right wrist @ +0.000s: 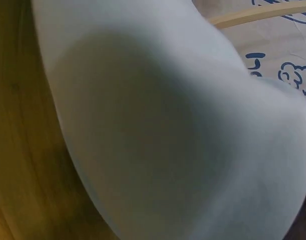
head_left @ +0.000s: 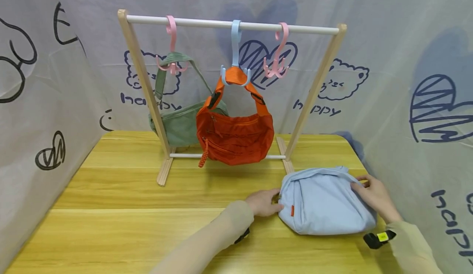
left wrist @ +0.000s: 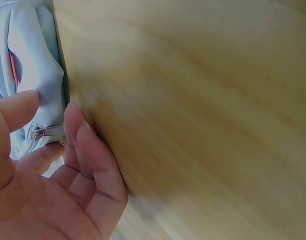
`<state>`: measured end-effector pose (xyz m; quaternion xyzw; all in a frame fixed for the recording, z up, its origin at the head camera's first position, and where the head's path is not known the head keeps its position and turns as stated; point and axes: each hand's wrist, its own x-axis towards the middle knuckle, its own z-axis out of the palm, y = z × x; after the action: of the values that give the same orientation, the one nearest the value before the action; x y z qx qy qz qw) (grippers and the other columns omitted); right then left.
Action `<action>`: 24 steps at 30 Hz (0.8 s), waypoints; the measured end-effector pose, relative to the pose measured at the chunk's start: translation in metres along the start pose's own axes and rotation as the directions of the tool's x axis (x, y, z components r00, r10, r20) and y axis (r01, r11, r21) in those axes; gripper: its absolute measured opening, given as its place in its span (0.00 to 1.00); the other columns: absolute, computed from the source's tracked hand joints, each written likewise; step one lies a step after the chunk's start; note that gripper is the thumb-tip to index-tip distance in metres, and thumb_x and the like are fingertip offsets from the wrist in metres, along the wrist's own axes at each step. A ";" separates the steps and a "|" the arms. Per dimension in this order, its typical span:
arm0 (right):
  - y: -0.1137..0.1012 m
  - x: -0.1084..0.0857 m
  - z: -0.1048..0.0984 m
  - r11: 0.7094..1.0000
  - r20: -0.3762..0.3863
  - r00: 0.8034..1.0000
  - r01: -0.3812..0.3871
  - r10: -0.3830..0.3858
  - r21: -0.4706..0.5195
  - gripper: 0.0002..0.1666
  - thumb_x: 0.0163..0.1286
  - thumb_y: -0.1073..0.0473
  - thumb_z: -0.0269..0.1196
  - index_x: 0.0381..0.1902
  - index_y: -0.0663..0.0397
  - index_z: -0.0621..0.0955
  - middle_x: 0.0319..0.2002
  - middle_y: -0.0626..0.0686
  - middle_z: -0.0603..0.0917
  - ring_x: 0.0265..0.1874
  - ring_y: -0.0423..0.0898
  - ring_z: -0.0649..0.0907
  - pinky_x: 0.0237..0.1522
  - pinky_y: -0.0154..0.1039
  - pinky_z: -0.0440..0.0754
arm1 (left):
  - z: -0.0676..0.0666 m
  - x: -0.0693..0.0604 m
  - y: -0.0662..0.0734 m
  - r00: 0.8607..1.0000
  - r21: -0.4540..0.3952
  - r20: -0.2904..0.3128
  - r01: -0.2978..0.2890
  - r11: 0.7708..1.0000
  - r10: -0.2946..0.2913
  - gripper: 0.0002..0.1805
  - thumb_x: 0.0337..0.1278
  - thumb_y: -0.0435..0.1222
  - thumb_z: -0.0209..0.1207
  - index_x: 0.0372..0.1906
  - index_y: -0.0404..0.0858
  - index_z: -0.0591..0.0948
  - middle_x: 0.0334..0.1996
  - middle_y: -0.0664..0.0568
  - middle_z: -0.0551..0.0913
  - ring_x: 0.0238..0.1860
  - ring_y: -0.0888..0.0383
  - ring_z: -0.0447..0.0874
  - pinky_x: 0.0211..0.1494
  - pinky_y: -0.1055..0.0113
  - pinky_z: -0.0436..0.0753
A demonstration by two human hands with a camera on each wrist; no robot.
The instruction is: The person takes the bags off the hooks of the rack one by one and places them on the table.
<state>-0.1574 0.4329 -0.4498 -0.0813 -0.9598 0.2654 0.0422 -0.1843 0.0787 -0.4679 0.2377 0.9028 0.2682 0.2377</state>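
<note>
A light blue zippered bag (head_left: 329,204) with a small red tag lies on the table at the right. At its left end my left hand (head_left: 264,202) grips the fabric, thumb on the front. Close up in the left wrist view, a metal zipper pull (left wrist: 46,132) sticks out beside the curled fingers of that hand (left wrist: 67,185). My right hand (head_left: 377,196) holds the bag's upper right edge between thumb and fingers. Pale fabric of the bag (right wrist: 158,125) fills most of the right wrist view, where the right fingers are hidden.
Behind the bag stands a wooden rack (head_left: 318,89) with a white top bar (head_left: 207,23). A green bag (head_left: 181,124) hangs from the left pink hook (head_left: 172,40), an orange bag (head_left: 236,138) from the blue hook (head_left: 235,44). The right pink hook (head_left: 278,56) bears nothing.
</note>
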 end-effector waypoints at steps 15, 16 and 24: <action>0.007 -0.001 -0.001 0.997 0.058 0.995 -0.078 0.079 -0.006 0.30 0.74 0.53 0.54 0.59 0.77 0.72 0.50 0.77 0.79 0.42 0.63 0.82 0.37 0.44 0.80 | 0.008 0.004 0.007 1.000 0.162 -0.008 0.000 0.987 0.002 0.33 0.71 0.58 0.52 0.77 0.58 0.63 0.72 0.55 0.74 0.72 0.53 0.73 0.70 0.58 0.74; 0.007 -0.002 -0.001 0.996 0.059 0.995 -0.085 0.085 -0.010 0.31 0.74 0.53 0.54 0.60 0.77 0.70 0.51 0.78 0.78 0.44 0.65 0.81 0.39 0.48 0.80 | 0.008 0.003 0.007 1.000 0.159 -0.008 -0.003 0.987 0.004 0.33 0.71 0.58 0.52 0.77 0.58 0.63 0.72 0.55 0.74 0.72 0.53 0.73 0.70 0.58 0.74; -0.020 -0.008 -0.002 0.999 -0.036 0.999 0.019 -0.020 -0.038 0.34 0.70 0.57 0.58 0.66 0.76 0.65 0.54 0.79 0.74 0.51 0.72 0.77 0.49 0.64 0.76 | 0.000 0.001 -0.001 0.996 0.061 -0.045 -0.075 0.995 0.078 0.27 0.75 0.51 0.51 0.72 0.46 0.71 0.68 0.51 0.78 0.69 0.51 0.76 0.71 0.59 0.74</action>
<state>-0.1524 0.4157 -0.4382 -0.0776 -0.9644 0.2455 0.0608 -0.1857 0.0788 -0.4688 0.2725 0.9060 0.2560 0.1985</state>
